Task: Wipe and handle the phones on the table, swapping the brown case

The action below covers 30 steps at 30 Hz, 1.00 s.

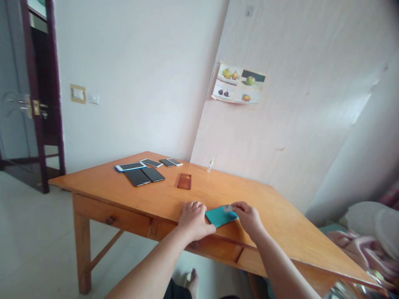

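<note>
A teal phone (pixel 220 216) lies flat near the front edge of the wooden table, its back seemingly facing up. My left hand (pixel 193 218) grips its left end, with the thumb along the near edge and the fingers on the far side. Over the phone's right end, my right hand (pixel 249 216) is closed in a pinch on a small pale wipe (pixel 230 208). That piece touches or hovers just over the teal surface; I cannot tell which. Beyond my hands lies a reddish-brown clear phone case (pixel 184 181).
Several phones lie at the table's far left, among them a blue-edged one (pixel 131 167) and a black one (pixel 137 177). A small clear bottle (pixel 210 165) stands near the wall. Drawers (pixel 112 214) line the table (pixel 264 199) front. Cloth lies at right.
</note>
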Motion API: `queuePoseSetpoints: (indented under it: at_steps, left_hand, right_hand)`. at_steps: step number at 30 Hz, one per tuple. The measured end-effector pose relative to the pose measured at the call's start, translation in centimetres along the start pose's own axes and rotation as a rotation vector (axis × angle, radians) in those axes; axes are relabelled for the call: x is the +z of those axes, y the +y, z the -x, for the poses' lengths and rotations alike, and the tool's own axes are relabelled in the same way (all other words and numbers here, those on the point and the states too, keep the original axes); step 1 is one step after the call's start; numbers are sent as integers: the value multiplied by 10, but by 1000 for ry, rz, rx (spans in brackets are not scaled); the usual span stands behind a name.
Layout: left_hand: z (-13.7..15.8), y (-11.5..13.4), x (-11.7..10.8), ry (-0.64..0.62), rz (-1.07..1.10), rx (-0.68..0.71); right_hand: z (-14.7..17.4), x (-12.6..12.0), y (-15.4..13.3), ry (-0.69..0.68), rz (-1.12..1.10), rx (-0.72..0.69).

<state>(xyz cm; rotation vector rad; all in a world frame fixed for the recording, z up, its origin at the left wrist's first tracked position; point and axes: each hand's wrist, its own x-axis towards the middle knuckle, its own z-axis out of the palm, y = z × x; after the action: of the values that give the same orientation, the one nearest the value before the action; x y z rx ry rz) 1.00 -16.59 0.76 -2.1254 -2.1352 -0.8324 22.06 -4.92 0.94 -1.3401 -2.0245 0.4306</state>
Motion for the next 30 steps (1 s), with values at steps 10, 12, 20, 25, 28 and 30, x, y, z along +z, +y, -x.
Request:
queuePoseSetpoints:
  at_steps: [10, 12, 20, 25, 28, 30]
  left_hand:
    - [0, 0, 0, 20, -1, 6]
    - [0, 0, 1, 25, 5, 3]
    - [0, 1, -1, 15, 11, 2]
    - [1, 2, -2, 19, -7, 12]
    - [1, 1, 0, 31, -9, 17]
    - [1, 1, 0, 38, 2, 13]
  right_hand:
    - [9, 7, -21, 41, 195, -69]
    - [26, 18, -38, -10, 211, -178]
    - [46, 15, -40, -203, 354, -322]
    - [35, 4, -18, -176, 483, -96]
    - [58, 9, -34, -205, 432, -157]
    - [77, 12, -47, -255, 379, -248]
